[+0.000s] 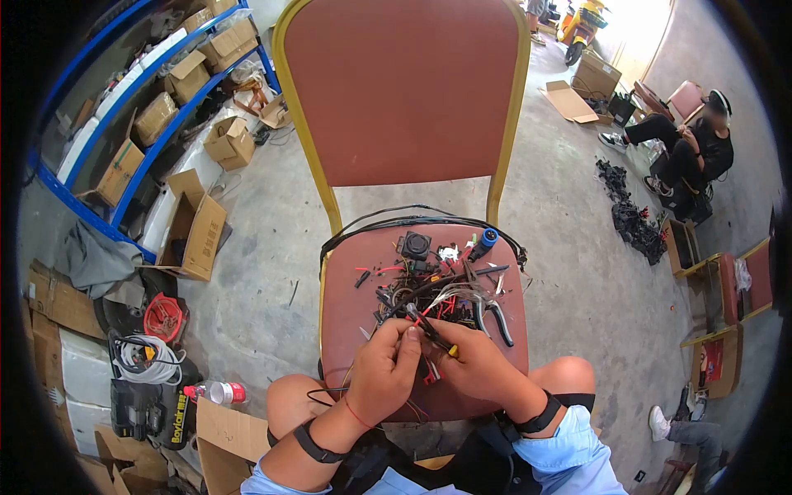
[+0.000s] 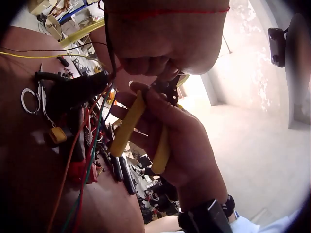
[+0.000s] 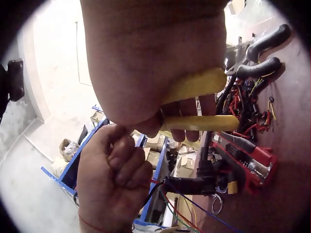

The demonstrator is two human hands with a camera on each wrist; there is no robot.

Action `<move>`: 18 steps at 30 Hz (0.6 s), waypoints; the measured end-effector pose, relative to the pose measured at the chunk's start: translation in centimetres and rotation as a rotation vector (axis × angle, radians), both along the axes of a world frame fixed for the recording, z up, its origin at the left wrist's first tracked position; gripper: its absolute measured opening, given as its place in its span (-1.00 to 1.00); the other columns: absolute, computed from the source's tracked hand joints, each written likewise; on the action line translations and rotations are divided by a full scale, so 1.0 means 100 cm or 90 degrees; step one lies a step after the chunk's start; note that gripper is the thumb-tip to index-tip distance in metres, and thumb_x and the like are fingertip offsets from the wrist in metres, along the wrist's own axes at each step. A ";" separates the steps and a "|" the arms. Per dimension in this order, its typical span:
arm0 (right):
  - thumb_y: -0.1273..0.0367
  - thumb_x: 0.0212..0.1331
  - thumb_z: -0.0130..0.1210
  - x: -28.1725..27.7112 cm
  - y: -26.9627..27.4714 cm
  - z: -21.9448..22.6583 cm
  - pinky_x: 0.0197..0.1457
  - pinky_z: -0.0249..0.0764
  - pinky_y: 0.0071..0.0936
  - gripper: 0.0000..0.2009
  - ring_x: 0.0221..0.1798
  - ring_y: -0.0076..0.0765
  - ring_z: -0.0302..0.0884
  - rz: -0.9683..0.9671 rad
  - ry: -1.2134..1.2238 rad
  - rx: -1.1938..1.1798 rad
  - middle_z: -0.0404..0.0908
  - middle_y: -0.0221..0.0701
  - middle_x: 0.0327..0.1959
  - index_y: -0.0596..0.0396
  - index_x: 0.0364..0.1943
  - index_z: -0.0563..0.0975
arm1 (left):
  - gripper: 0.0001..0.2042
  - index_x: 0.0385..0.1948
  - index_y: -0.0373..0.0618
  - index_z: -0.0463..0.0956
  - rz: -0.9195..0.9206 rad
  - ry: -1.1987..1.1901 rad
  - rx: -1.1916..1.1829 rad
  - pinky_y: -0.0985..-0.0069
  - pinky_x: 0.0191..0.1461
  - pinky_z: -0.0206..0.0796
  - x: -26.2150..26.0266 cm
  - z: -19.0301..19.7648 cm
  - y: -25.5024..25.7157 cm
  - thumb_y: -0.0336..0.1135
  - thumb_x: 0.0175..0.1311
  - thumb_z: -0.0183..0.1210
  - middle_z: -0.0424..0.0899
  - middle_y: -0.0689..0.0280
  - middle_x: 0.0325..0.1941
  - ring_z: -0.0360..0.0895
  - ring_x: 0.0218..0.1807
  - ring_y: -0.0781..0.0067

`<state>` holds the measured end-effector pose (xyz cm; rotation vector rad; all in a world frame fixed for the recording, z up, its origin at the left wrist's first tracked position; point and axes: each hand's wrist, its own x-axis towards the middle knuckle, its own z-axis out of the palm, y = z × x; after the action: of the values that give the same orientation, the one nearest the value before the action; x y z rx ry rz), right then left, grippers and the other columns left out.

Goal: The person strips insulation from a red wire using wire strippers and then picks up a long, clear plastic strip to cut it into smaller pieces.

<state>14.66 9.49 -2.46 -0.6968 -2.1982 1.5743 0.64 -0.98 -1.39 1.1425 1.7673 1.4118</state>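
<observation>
At lower centre, the right hand (image 1: 474,367) grips yellow-handled cutters (image 2: 127,127) while the left hand (image 1: 386,367) pinches a wire (image 3: 160,185) above the chair (image 1: 346,330).

A red padded chair seat (image 1: 346,330) with a gold frame carries everything — a tangle of wires and small parts (image 1: 429,289) heaped at its middle. Behind the tangle sit a square black part (image 1: 414,245) and a blue-capped piece (image 1: 484,241); black-handled pliers (image 1: 493,318) lie just beside it, and a black cable (image 1: 412,223) loops round its far side.
</observation>
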 end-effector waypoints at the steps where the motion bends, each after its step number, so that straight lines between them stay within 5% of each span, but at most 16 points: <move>1: 0.45 0.29 0.12 0.000 0.000 0.000 0.07 0.54 -0.23 -0.59 0.04 0.12 0.63 -0.001 -0.001 0.015 0.65 -0.01 -0.01 0.16 0.23 0.48 | -0.84 -0.21 -0.25 0.50 0.000 -0.001 0.000 0.54 -0.49 0.25 0.000 0.000 0.000 -0.33 0.50 0.04 0.57 0.30 -0.58 0.44 -0.56 0.67; 18: 0.56 0.03 0.11 0.002 0.005 -0.012 0.00 0.52 -0.10 -0.54 -0.02 0.16 0.57 0.010 -0.018 0.173 0.60 -0.09 -0.10 0.12 0.12 0.48 | -0.83 -0.17 -0.30 0.55 0.015 -0.013 -0.027 0.55 -0.48 0.23 -0.001 0.003 -0.002 -0.37 0.45 0.06 0.53 0.31 -0.59 0.38 -0.55 0.68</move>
<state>14.88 10.03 -3.65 -0.6239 -2.3822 1.2434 0.57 -1.22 -1.10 1.0853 1.7942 1.3872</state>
